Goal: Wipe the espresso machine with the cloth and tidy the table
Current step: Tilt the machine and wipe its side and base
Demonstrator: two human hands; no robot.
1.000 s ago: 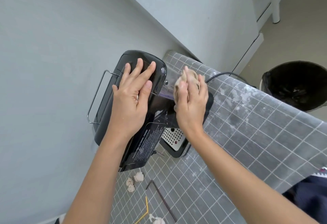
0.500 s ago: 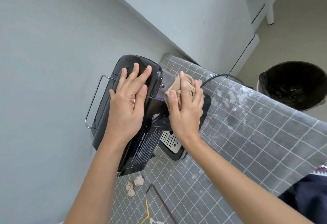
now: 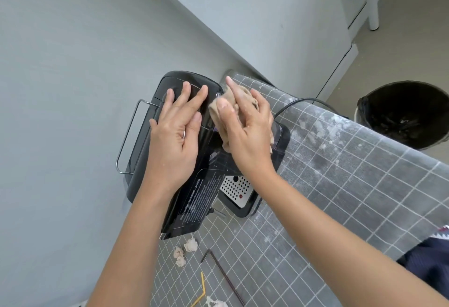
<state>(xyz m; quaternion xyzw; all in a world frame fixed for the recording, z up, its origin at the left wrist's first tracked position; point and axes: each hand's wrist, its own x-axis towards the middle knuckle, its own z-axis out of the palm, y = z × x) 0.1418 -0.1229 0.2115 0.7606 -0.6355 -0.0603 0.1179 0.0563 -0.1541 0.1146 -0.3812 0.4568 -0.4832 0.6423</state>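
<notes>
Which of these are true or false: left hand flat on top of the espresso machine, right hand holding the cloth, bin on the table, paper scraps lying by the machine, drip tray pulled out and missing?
1. The left hand lies flat on the espresso machine. True.
2. The right hand holds the cloth. True.
3. The bin stands on the table. False: it stands on the floor beyond the table's edge.
4. Paper scraps lie near the machine. True.
5. The drip tray is missing. False: it sits at the machine's base.
</notes>
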